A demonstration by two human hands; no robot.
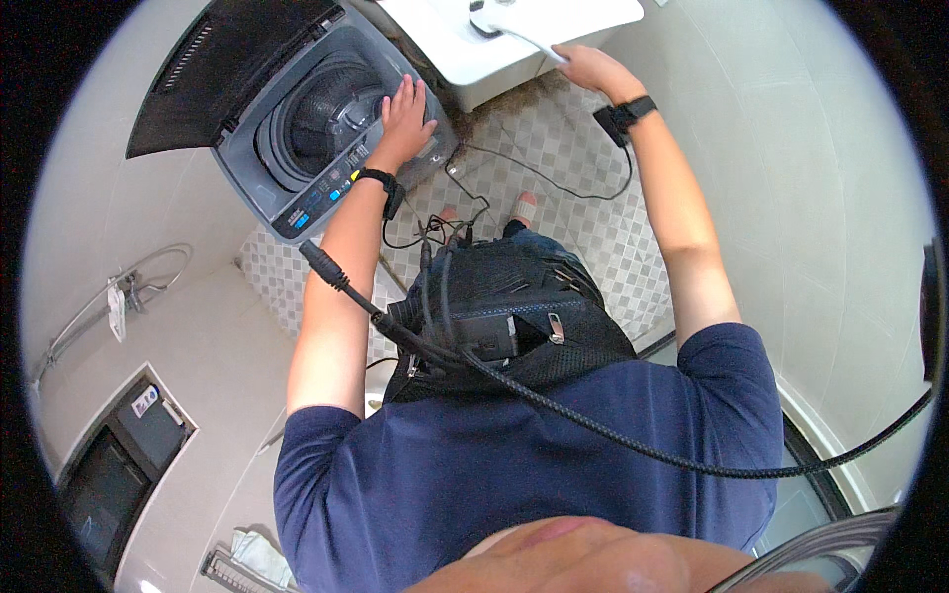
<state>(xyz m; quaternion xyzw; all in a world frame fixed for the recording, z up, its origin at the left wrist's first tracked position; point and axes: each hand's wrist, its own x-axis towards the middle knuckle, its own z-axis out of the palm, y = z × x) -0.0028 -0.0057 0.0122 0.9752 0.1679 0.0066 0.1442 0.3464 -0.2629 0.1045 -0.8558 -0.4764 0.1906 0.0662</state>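
My right hand [597, 72] is closed round the white handle of a long-handled brush [534, 42]. The brush's dark-edged head rests at the white washbasin [465, 57], near the top of the view. My left hand [403, 121] lies flat, fingers stretched out, on the front rim of a grey top-loading washing machine [435, 146]. Its dark lid [203, 84] stands raised, and the ribbed drum [331, 109] shows inside. A control panel [314, 203] with coloured labels runs beside my left wrist.
Thin cables [573, 190] run from bands on both my wrists to a black bag [504, 316] at my front. A thick braided cable [613, 435] crosses my chest. The floor has small mosaic tiles [623, 247]. A shower hose [89, 311] hangs on the left wall.
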